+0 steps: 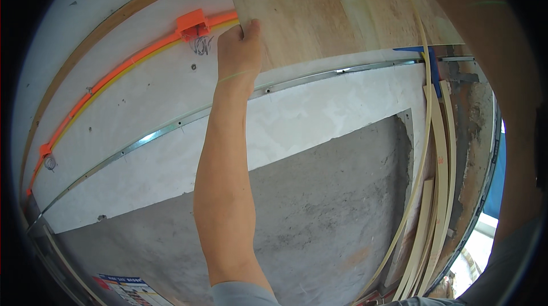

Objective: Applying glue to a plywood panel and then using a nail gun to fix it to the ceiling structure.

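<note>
Head view: your left hand [238, 43] is pinching the panel [319, 15] by its left edge, near the lower corner. Thumb lies on the face; your other fingers are hidden, so can't tell how they sit. Panel is plywood, running right and up from the grip, over the wall [319, 118].

Green line [234, 76] crosses your wrist. Just left of the grip: orange box [192, 25] with a wire coil [201, 45] below it. Orange conduit [117, 73] and yellow pipe [149, 55] run through there, down-left to a second box [45, 150], and go behind the panel at the other end.

Below the grip, the metal rail [151, 138] passes behind your forearm. Further down, bare grey patch [325, 215] in the white wall.

Well right of the grip: blue piece [435, 72] by the panel's lower edge, long thin strip [428, 100] in front of the panel, wood slats [438, 192] leaning below.

Up-left: wood batten [111, 27]. Far down-left: poster [132, 290].

Your right arm [505, 78] rises at far right, blurred; its hand is out of frame, so can't tell its grip.
</note>
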`<state>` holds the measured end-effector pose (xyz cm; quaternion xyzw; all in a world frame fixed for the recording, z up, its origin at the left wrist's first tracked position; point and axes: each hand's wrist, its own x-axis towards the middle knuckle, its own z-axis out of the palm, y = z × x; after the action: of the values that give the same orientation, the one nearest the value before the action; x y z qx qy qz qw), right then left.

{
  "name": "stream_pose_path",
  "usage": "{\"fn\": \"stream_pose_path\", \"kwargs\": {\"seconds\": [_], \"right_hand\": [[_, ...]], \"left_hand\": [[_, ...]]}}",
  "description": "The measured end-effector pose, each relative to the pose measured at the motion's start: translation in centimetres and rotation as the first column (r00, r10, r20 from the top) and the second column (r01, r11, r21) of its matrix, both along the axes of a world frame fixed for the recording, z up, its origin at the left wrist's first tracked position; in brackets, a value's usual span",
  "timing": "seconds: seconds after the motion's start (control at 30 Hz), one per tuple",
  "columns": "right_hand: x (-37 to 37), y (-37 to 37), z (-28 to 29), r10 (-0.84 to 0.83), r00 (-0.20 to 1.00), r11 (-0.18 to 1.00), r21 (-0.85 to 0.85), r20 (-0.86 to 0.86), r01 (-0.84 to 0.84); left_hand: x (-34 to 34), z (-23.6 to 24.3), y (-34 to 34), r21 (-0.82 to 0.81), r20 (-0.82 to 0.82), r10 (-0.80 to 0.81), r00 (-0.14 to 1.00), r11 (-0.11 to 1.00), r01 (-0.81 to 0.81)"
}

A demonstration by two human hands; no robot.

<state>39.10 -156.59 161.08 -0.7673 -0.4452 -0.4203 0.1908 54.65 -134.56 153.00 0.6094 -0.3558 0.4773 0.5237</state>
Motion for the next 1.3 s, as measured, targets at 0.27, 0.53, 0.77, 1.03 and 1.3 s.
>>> {"fn": "stream_pose_path", "kwargs": {"seconds": [0.27, 0.53, 0.77, 1.03, 1.3], "right_hand": [[-0.9, 0.2, 0.9, -0.047, 0.999, 0.999, 0.013, -0.027, 0.047], [-3.7, -0.5, 1.4, -0.064, 0.997, 0.997, 0.044, -0.049, 0.066], [-5.2, -1.7, -9.1, -0.521, 0.851, 0.715, 0.58, 0.069, 0.391], [-0.1, -11.2, -37.4, 0.378, 0.926, 0.198, 0.978, -0.012, -0.069], [0.3, -14.6, -54.4, 0.595, 0.8, -0.169, 0.962, -0.074, 0.215]], "left_hand": [[-1.0, 0.0, -0.5, 0.004, -0.001, -0.01, 1.0, 1.0, 0.01], [-1.6, 0.0, -0.6, 0.054, -0.021, 0.11, 0.994, 0.993, -0.109], [-2.0, -0.7, 0.2, 0.002, -0.35, -0.282, 0.893, 0.954, 0.301], [-2.3, -5.2, 4.1, -0.124, -0.327, -0.704, 0.63, 0.693, 0.71], [-2.6, -7.9, 1.6, -0.169, -0.182, -0.811, 0.556, 0.583, 0.795]]}}
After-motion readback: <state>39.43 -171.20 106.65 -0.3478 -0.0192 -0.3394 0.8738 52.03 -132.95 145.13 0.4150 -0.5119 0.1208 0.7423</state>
